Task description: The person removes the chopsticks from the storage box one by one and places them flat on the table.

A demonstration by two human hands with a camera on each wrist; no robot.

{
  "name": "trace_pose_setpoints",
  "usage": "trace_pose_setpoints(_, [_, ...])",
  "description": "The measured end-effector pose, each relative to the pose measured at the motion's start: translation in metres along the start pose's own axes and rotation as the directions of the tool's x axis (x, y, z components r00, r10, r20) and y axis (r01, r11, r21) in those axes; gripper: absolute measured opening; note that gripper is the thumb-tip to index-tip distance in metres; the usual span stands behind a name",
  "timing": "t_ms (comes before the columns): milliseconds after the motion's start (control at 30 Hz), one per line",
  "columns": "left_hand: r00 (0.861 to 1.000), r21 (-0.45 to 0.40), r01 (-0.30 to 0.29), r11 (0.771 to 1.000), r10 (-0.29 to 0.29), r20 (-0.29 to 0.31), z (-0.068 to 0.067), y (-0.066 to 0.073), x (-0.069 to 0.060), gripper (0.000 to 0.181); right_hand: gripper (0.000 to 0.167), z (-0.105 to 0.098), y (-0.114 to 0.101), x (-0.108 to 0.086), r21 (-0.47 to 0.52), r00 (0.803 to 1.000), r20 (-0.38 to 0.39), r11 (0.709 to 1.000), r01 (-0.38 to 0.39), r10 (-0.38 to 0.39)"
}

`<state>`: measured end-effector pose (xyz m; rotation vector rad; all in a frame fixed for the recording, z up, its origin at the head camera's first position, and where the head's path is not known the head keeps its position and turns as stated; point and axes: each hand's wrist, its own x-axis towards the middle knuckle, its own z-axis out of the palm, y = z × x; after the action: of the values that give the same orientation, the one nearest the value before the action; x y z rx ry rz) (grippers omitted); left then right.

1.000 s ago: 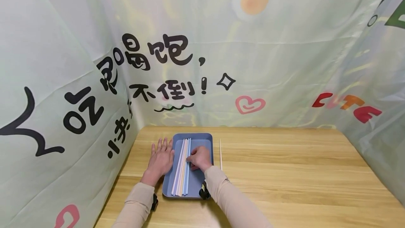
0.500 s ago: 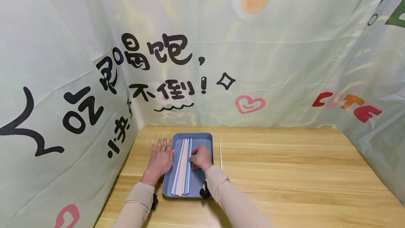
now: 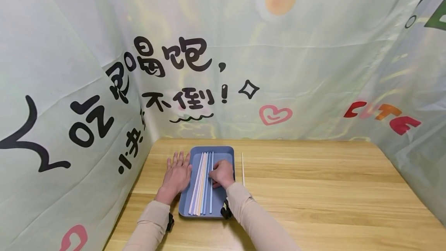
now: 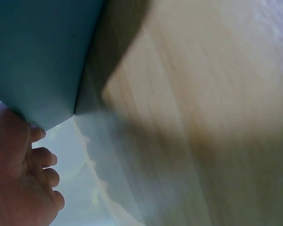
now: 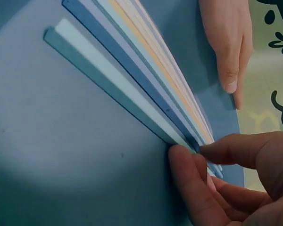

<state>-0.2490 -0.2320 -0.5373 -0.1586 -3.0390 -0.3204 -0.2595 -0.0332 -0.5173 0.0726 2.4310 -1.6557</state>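
Note:
A blue rectangular tray (image 3: 218, 149) lies on the table, with several pastel chopsticks (image 3: 198, 189) lengthwise inside it. My right hand (image 3: 222, 172) is over the tray's right half and pinches one pale blue chopstick (image 3: 211, 200) near its middle. In the right wrist view, this pale chopstick (image 5: 111, 84) stands a little apart from the darker blue one beside it, and the thumb and finger are at its side. My left hand (image 3: 178, 173) rests along the tray's left edge, fingers straight. The left wrist view shows fingertips (image 4: 48, 157) beside the tray's outer wall (image 4: 42, 56).
A single pale chopstick (image 3: 243, 169) lies on the wooden table (image 3: 313, 189) just right of the tray. Printed cloth (image 3: 306, 69) hangs behind the table and at both sides. The table's surface extends far to the right.
The pale blue chopstick has slid right, opening a gap from the bundle. My right hand has shifted slightly right with it, while my left hand has stayed in place.

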Motion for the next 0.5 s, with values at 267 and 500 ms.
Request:
trace_pose_setpoints(267, [1.000, 0.000, -0.004, 1.000, 0.004, -0.002, 0.0005, 0.0003, -0.0010, 0.058, 0.022, -0.0004, -0.0007, -0.0015, -0.005, 1.000, -0.007, 1.000, 0.008, -0.008])
trace_pose_setpoints(500, [1.000, 0.009, -0.001, 1.000, 0.001, -0.009, 0.0015, -0.0002, 0.0001, 0.058, 0.012, -0.0013, -0.0015, -0.0012, -0.010, 1.000, -0.004, 1.000, -0.010, 0.010])
